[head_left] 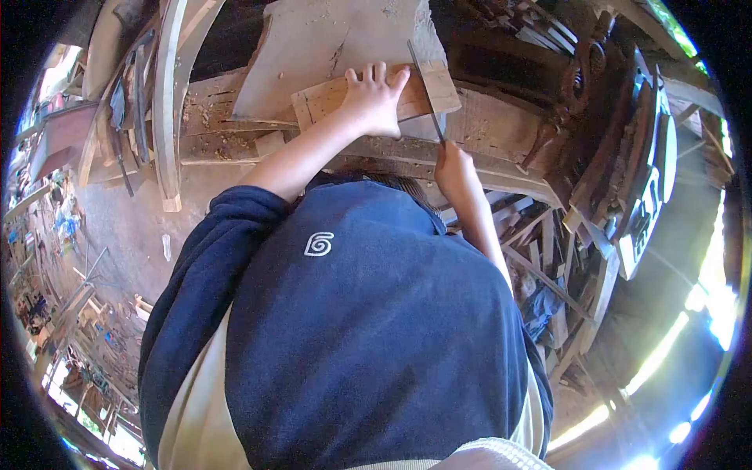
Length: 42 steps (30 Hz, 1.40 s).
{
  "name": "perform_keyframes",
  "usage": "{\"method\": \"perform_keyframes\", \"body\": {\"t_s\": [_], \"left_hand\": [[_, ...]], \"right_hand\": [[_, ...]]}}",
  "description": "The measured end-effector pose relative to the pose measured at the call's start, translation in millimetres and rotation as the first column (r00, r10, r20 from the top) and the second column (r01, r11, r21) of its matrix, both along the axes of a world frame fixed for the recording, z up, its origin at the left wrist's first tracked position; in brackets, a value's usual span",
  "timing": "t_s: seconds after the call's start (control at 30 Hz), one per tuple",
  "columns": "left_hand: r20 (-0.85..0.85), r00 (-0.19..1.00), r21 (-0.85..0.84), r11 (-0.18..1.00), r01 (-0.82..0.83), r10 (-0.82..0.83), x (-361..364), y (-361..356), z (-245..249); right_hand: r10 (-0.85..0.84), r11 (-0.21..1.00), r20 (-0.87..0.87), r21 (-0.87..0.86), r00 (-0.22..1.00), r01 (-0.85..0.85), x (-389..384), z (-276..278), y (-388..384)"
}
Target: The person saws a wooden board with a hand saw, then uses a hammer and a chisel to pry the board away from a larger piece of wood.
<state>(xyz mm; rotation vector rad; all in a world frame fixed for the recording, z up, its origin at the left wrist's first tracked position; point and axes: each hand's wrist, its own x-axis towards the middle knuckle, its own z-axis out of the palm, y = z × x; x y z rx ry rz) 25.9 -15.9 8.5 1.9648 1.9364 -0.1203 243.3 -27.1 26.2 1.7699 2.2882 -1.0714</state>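
Navy-blue sweatshirt (352,329) in the foreground; beyond it, the left hand (374,100) presses flat on a pale rectangular wooden board (321,102) lying crosswise. The right hand (457,168), just below the board's right end, is fisted around a thin metal saw blade (423,74) crossing that end.

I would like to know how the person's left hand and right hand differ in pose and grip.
The left hand lies flat, fingers stretched out, on the wooden board; the right hand is closed around a thin blade. The left hand reaches farther from the body; the right hand sits nearer. Both are bare, and the blade crosses the same board's right end.
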Motion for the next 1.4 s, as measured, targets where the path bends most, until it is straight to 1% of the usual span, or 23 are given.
{"method": "perform_keyframes", "body": {"t_s": [0.03, 0.07, 0.1, 0.17, 0.27, 0.4, 0.43, 0.5, 0.53, 0.6, 0.67, 0.73, 0.77, 0.83, 0.9, 0.93, 1.03, 1.1, 1.17, 1.2, 1.27, 1.33, 1.4], "left_hand": [[0.004, 1.000, 0.002, 1.000, 0.002, -0.002, 1.3, -1.0, 0.5], [0.005, 1.000, -0.008, 1.000, -0.001, 0.001, 1.5, -1.0, 0.9], [0.005, 1.000, -0.018, 1.000, -0.004, 0.004, 1.2, -0.9, 1.3], [0.012, 1.000, -0.005, 1.000, -0.008, 0.008, 1.4, -2.2, 0.4], [0.002, 1.000, -0.004, 1.000, -0.005, 0.005, 1.0, -1.7, -2.1], [-0.046, 0.999, -0.009, 1.000, 0.019, -0.019, 2.4, -1.7, -3.1], [-0.046, 0.999, -0.008, 1.000, 0.016, -0.016, 3.1, -2.6, -7.6], [-0.041, 0.999, 0.064, 0.998, -0.026, 0.028, 2.8, -2.5, -18.2], [-0.044, 0.999, 0.066, 0.998, -0.021, 0.024, 2.4, -1.7, -11.5], [-0.005, 1.000, -0.016, 1.000, -0.027, 0.027, 2.9, -2.4, 1.5], [-0.021, 1.000, 0.002, 1.000, -0.023, 0.023, 3.5, -3.0, 0.6], [-0.035, 0.999, 0.016, 1.000, -0.023, 0.023, 4.1, -1.9, 0.1], [-0.042, 0.999, -0.020, 1.000, -0.020, 0.019, 4.8, -0.5, 1.1], [-0.049, 0.999, -0.055, 0.998, -0.013, 0.010, 9.3, 1.4, 2.2], [-0.113, 0.993, -0.073, 0.997, -0.031, 0.023, 15.4, 1.2, 4.0], [-0.115, 0.993, -0.073, 0.997, -0.033, 0.024, 17.9, 0.8, 2.3], [-0.172, 0.983, 0.003, 0.998, -0.067, 0.066, 18.7, -2.0, -5.0], [-0.051, 0.997, 0.037, 0.997, -0.062, 0.064, 14.2, -5.5, -6.1], [-0.058, 0.997, 0.023, 0.998, -0.057, 0.058, 13.4, -6.4, -0.6], [-0.062, 0.997, 0.013, 0.999, -0.052, 0.053, 14.0, -6.5, 2.6], [-0.089, 0.994, 0.026, 0.997, -0.067, 0.069, 17.3, -7.8, 6.1], [-0.110, 0.991, 0.035, 0.997, -0.070, 0.074, 25.1, -11.6, 9.1], [-0.089, 0.982, 0.091, 0.983, -0.158, 0.166, 34.2, -12.6, 11.3]], "right_hand": [[0.012, 1.000, -0.019, -0.028, 1.000, -0.013, 6.4, 4.9, -8.5], [-0.030, 0.997, 0.011, -0.069, 0.999, 0.031, 13.1, 13.2, -20.7], [-0.062, 0.997, -0.008, -0.050, 0.998, 0.061, 28.8, 8.0, -36.5], [-0.104, 0.984, 0.058, -0.140, 0.993, 0.111, 42.4, 24.9, -53.1], [-0.129, 0.985, 0.028, -0.115, 0.991, 0.132, 39.8, 10.5, -51.6], [-0.012, 1.000, -0.104, 0.022, 0.994, 0.014, -12.6, -19.4, 9.1], [-0.009, 1.000, -0.105, 0.023, 0.994, 0.011, -20.4, -18.1, 13.9], [-0.035, 0.999, -0.026, 0.012, 0.999, 0.035, -31.5, -13.7, 20.1], [-0.039, 0.999, -0.030, 0.013, 0.999, 0.040, -24.2, -12.3, 14.7], [-0.017, 0.999, -0.060, -0.043, 0.998, 0.015, 7.8, -1.7, -10.7], [-0.044, 0.990, 0.061, -0.133, 0.997, 0.052, 29.6, 23.4, -31.8], [-0.069, 0.984, 0.038, -0.161, 0.997, 0.074, 42.5, 27.4, -42.4], [-0.103, 0.977, 0.014, -0.188, 0.995, 0.104, 45.3, 27.2, -44.0], [-0.068, 0.988, 0.025, -0.141, 0.997, 0.071, 28.4, 17.1, -29.7], [-0.032, 0.995, 0.035, -0.092, 0.999, 0.036, 1.3, 2.3, -5.2], [-0.039, 0.997, -0.005, -0.072, 0.999, 0.039, -14.7, -4.3, 10.2], [-0.064, 0.997, -0.062, -0.046, 0.996, 0.061, -21.7, -2.9, 12.6], [-0.081, 0.996, -0.071, -0.041, 0.994, 0.078, -8.0, 3.8, -1.2], [-0.063, 0.988, 0.021, -0.142, 0.998, 0.065, 22.3, 11.8, -21.3], [-0.062, 0.988, 0.019, -0.142, 0.998, 0.064, 30.7, 18.7, -29.9], [-0.128, 0.961, 0.103, -0.235, 0.986, 0.149, 41.7, 28.7, -40.9], [-0.128, 0.965, 0.090, -0.218, 0.988, 0.145, 32.8, 22.3, -35.3], [-0.134, 0.970, 0.081, -0.196, 0.988, 0.147, 15.4, 14.6, -20.7]]}}
